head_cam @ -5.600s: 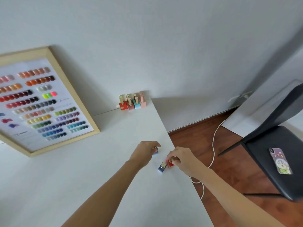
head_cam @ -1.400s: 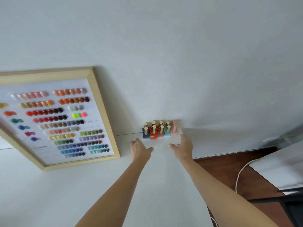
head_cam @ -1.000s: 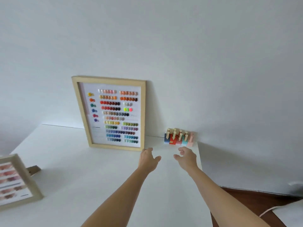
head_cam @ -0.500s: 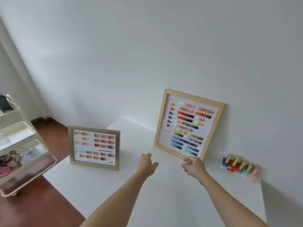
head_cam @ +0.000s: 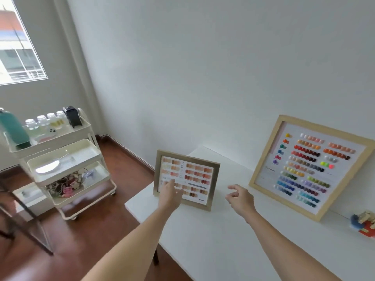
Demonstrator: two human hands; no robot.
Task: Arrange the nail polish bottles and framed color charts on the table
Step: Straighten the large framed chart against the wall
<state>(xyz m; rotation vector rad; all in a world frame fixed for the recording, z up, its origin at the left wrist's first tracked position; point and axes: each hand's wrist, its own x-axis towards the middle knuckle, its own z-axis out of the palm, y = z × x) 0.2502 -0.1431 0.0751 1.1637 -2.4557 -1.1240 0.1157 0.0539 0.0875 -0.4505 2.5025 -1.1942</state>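
— Where are the charts sitting?
— The small framed chart is standing upright near the table's left end, and the large framed chart is leaning against the wall to its right. The nail polish bottles are clustering at the far right edge, partly cut off.
— Anything holding things nearby?
— A white cart is standing on the floor to the left, carrying jars and a green bottle on its top tier, a pale dish on the middle one, and patterned bits on the lowest.
— And the hands?
— The left hand is reaching across the small chart's front, fingers extended; whether they are touching it, I cannot tell. The right hand is hovering between the two frames, fingers loosely curled, holding nothing.
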